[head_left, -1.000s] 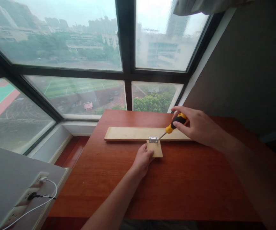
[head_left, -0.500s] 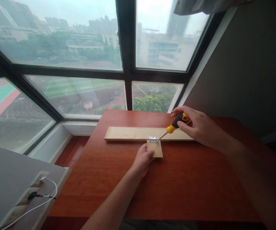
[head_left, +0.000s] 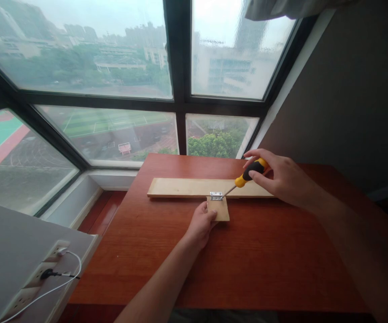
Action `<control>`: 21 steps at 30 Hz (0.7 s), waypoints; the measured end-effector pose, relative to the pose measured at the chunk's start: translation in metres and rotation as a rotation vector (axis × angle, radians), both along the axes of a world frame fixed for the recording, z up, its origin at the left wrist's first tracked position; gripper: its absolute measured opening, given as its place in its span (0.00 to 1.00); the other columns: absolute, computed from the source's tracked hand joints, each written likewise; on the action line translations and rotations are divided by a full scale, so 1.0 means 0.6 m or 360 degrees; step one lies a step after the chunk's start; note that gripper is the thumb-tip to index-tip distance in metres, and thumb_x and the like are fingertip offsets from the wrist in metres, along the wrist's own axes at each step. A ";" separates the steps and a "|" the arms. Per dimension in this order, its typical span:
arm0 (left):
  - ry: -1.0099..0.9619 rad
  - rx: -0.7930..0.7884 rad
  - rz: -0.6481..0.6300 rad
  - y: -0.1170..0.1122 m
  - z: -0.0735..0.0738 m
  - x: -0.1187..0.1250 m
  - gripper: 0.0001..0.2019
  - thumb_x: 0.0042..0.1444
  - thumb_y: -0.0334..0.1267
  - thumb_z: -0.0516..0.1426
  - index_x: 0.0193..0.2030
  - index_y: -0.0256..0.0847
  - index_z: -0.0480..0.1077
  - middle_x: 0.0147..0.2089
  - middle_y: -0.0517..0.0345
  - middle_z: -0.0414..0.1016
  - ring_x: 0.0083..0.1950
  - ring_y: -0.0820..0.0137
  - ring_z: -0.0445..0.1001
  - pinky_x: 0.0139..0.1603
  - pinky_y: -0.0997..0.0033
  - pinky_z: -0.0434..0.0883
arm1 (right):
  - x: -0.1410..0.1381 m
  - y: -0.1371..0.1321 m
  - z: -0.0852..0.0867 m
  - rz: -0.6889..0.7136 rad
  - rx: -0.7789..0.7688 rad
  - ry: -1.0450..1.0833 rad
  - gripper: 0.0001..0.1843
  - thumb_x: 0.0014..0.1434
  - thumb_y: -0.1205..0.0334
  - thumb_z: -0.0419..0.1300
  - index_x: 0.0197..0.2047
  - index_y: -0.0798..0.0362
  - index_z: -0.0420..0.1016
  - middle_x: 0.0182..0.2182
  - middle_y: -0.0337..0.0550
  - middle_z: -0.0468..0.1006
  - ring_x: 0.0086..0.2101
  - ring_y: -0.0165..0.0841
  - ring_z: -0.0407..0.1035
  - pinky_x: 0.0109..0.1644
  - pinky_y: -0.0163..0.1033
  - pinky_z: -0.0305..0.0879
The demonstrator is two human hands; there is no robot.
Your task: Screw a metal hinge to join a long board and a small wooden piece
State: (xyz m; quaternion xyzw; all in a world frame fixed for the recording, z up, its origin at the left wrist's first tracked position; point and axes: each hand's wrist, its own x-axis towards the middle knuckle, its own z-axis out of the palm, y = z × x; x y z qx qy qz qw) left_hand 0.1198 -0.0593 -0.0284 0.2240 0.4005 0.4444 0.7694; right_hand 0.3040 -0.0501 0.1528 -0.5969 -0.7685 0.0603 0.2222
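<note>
My right hand [head_left: 274,175] grips a screwdriver [head_left: 246,176] by its yellow and black handle, fingers curled round it. The shaft slants down to the left, and its tip meets the lower right part of a small silver hinge [head_left: 216,196]. That hinge bridges a long pale wooden board [head_left: 180,186] and a small wooden piece [head_left: 220,210]. The fingers of my left hand [head_left: 203,222] pinch the small piece at its left edge, thumb on top. The long board lies crosswise on the table, its right end partly behind my right hand.
The reddish-brown wooden table [head_left: 247,260] carries the boards. Behind it rise dark-framed windows [head_left: 176,103]. At the lower left, wall sockets [head_left: 41,273] hold plugs, with a white cable [head_left: 76,269] looping near the table edge. A grey wall [head_left: 335,98] stands to the right.
The screwdriver handle appears slightly turned, and the fingers of my right hand have shifted a little on it. My left hand and the boards stay in place.
</note>
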 end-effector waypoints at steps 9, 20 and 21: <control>-0.0011 -0.0006 0.0016 0.000 0.000 0.000 0.14 0.47 0.23 0.59 0.42 0.34 0.71 0.44 0.46 0.78 0.43 0.64 0.77 0.46 0.64 0.76 | -0.003 0.003 -0.014 -0.0192 0.0182 -0.0212 0.20 0.60 0.53 0.55 0.54 0.49 0.69 0.41 0.46 0.80 0.35 0.40 0.75 0.34 0.42 0.67; -0.0009 0.0002 0.0009 0.000 -0.001 -0.001 0.14 0.47 0.24 0.60 0.43 0.35 0.71 0.44 0.47 0.78 0.43 0.63 0.77 0.47 0.63 0.76 | -0.007 0.004 -0.014 -0.0306 0.0260 -0.0358 0.23 0.60 0.45 0.56 0.52 0.48 0.72 0.35 0.46 0.81 0.31 0.43 0.75 0.31 0.42 0.64; -0.0008 0.0004 0.0011 0.000 -0.001 -0.001 0.14 0.47 0.24 0.60 0.43 0.35 0.71 0.44 0.47 0.78 0.43 0.63 0.77 0.47 0.63 0.76 | -0.006 0.004 -0.015 -0.0332 0.0259 -0.0379 0.23 0.60 0.43 0.55 0.52 0.48 0.72 0.35 0.46 0.81 0.32 0.44 0.75 0.31 0.43 0.64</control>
